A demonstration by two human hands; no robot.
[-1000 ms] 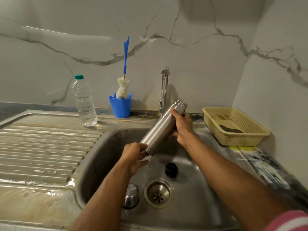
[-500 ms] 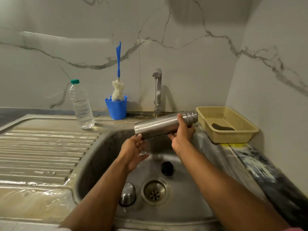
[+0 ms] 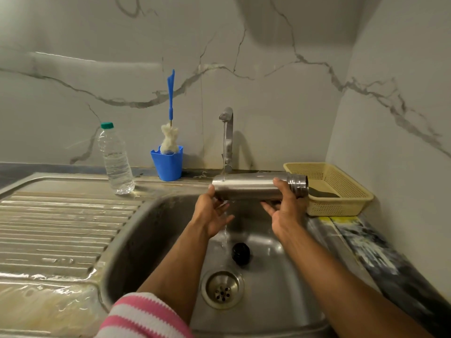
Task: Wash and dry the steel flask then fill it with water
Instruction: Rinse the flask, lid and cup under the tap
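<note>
I hold the steel flask (image 3: pixel 253 186) level over the sink (image 3: pixel 156 215), its threaded mouth pointing right toward the yellow basket (image 3: pixel 341 189). My right hand (image 3: pixel 286 213) grips it near the neck, thumb over the top and fingers curled underneath. My left hand (image 3: pixel 212 214) cups the base end from below, palm up, fingers loosely spread and touching the steel. A thin stream from the tap (image 3: pixel 227 137) lands on the flask's left end and runs off past my left hand into the basin. Below, a black cap (image 3: pixel 241 252) lies on the sink floor just beside the drain (image 3: pixel 222 289). On the tabletop behind the sink stand a clear water bottle (image 3: pixel 115 159) and a blue cup (image 3: pixel 168 162) holding a bottle brush (image 3: pixel 170 132).
</note>
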